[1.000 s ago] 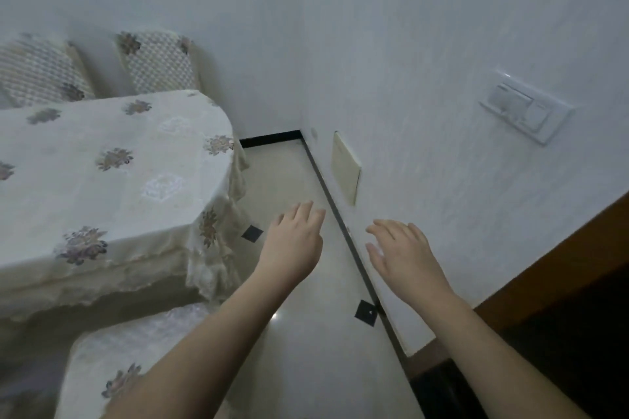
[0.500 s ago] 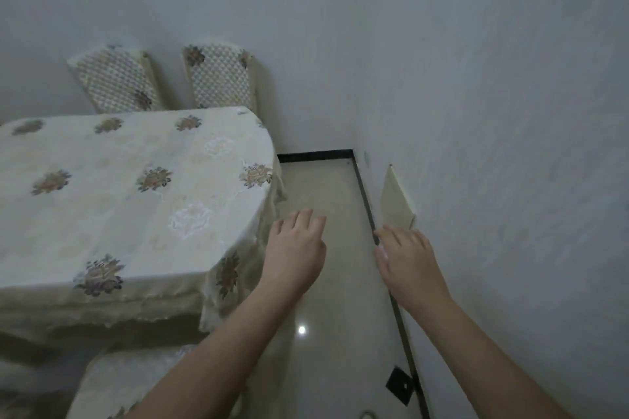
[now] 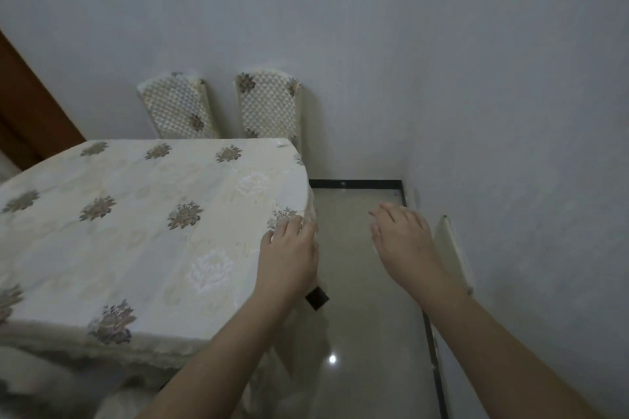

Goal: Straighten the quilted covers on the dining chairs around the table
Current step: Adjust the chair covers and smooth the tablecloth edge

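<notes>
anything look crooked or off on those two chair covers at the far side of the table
Somewhat: the left chair cover leans left, out of line with the straighter right chair cover. No spill or damage shows. Both hands are empty.

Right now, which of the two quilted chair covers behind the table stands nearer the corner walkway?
The right-hand cream quilted chair cover, beside the table's rounded corner; the other cover sits further left.

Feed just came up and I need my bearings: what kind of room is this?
Probably a home dining corner: a table under a floral tablecloth, two chairs with quilted covers against the wall, and a glossy tiled floor.
</notes>
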`<move>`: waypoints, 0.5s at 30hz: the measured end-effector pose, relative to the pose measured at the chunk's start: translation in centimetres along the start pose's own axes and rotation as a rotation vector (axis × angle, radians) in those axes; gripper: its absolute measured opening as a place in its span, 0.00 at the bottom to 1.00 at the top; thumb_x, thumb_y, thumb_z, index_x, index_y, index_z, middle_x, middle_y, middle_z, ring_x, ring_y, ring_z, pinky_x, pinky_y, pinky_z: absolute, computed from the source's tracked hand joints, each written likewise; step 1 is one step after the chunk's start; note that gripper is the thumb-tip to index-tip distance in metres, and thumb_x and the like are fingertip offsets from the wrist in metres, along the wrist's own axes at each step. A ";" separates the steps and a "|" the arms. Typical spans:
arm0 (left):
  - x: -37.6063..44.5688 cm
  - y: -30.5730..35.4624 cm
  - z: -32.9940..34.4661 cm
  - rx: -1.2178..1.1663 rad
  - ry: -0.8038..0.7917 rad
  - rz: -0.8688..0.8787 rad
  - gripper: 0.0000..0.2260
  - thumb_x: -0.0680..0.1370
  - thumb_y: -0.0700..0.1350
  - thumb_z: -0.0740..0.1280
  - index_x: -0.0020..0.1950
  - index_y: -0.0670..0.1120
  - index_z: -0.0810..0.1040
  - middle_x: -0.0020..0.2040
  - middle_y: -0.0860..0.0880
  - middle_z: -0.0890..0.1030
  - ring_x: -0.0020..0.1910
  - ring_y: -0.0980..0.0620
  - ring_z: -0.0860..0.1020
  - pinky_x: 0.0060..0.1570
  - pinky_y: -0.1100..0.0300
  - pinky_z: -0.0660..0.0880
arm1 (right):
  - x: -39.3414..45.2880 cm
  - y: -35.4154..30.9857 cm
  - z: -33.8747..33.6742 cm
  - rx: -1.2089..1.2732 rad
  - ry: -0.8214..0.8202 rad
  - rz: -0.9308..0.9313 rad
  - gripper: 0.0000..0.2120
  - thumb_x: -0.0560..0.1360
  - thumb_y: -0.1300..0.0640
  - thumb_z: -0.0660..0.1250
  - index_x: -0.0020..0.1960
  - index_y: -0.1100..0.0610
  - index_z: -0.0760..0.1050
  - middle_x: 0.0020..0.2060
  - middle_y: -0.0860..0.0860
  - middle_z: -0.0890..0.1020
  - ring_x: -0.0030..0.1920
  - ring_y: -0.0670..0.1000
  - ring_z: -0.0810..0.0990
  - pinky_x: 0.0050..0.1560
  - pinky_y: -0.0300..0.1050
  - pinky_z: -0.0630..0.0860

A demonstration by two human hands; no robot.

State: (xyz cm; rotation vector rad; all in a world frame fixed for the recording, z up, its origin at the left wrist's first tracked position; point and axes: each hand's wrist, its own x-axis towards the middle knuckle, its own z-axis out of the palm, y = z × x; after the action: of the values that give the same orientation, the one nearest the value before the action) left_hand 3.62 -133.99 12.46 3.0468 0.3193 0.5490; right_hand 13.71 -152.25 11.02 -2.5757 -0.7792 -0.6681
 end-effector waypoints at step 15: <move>19.5 -10.8 7.9 0.012 -0.020 -0.011 0.17 0.71 0.40 0.66 0.60 0.46 0.75 0.59 0.44 0.78 0.56 0.42 0.76 0.52 0.45 0.74 | 16.9 1.2 13.0 0.033 -0.117 -0.021 0.19 0.76 0.52 0.52 0.55 0.58 0.78 0.54 0.57 0.81 0.54 0.59 0.79 0.55 0.57 0.75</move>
State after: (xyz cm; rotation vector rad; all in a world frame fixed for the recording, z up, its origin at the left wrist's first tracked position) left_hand 22.12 -119.36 11.06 3.0579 0.3391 0.5178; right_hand 31.16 -140.06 9.18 -2.5985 -0.8473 -0.5098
